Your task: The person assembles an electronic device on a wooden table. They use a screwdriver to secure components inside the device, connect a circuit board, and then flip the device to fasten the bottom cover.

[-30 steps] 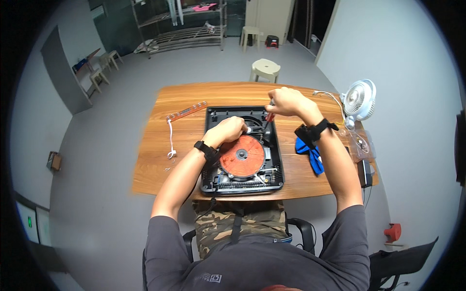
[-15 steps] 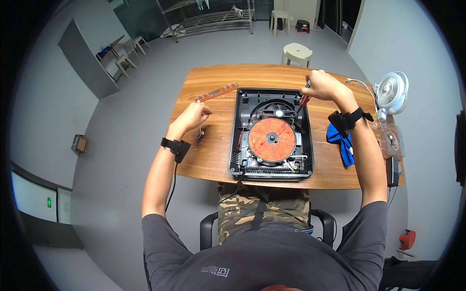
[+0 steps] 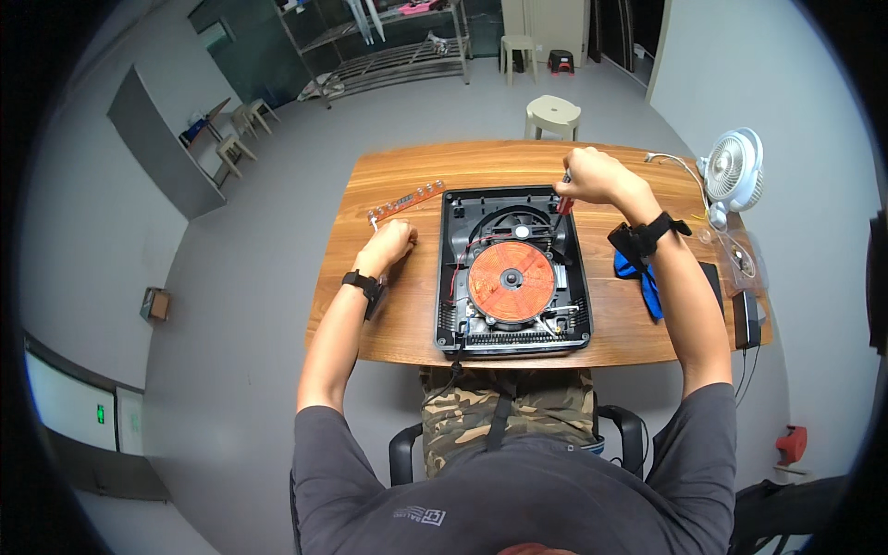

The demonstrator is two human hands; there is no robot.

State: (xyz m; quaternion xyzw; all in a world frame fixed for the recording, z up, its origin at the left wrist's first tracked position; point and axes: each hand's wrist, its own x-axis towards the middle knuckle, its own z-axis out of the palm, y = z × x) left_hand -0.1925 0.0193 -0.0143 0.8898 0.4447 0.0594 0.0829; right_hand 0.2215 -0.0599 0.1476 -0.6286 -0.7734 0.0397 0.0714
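On the table lies an opened induction cooker (image 3: 581, 301), a black housing with a round orange coil (image 3: 490, 289) and a black cooling fan (image 3: 504, 222) behind it. My right hand (image 3: 595, 176) is closed round a screwdriver (image 3: 564, 205) with a red handle. The screwdriver points down, slightly tilted, into the housing's far right part, by the cooling fan; whether its tip touches a screw is too small to tell. Left of the housing, my left hand (image 3: 392, 242) is low over the table with curled fingers. Anything in them is hidden.
An orange circuit strip (image 3: 407, 200) lies at the table's far left. To the right are a blue cloth (image 3: 650, 291), a white desk fan (image 3: 735, 174) with a cable, a clear plastic box (image 3: 740, 254) and a black device (image 3: 746, 319). A stool (image 3: 554, 113) stands beyond the table.
My left hand has moved right and down, nearer the cooker. My right hand keeps the screwdriver at the housing's far right part. The whole view has shifted slightly.
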